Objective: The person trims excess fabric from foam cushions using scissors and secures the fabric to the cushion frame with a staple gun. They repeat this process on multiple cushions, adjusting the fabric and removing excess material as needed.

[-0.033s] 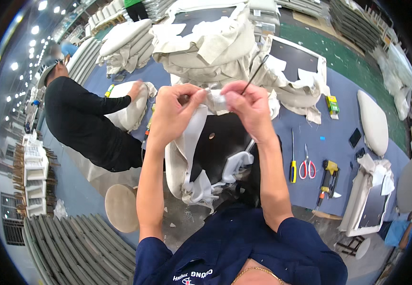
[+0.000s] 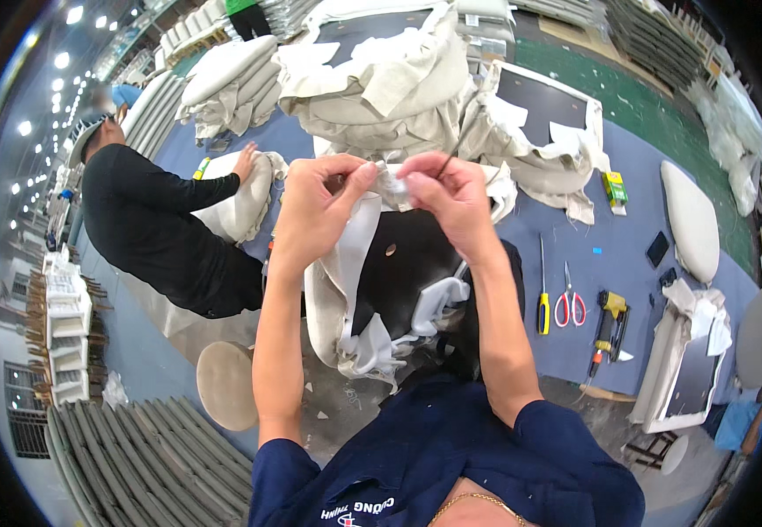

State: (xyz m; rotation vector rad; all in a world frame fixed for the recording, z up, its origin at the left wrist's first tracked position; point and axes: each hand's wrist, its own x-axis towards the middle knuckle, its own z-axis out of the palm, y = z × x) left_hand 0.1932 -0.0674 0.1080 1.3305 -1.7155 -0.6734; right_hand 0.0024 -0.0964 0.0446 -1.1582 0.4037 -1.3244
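left hand (image 2: 315, 211) pinching white cloth (image 2: 389, 178) at the far edge of a padded seat (image 2: 399, 272) in the middle, right hand (image 2: 457, 207) holding a thin dark stick (image 2: 457, 145), scissors (image 2: 568, 292) on the tabletop (image 2: 530, 215) at right

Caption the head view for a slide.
Left hand pinches pale fabric by a dark-backed cushion, right hand close beside it with a thin dark rod.
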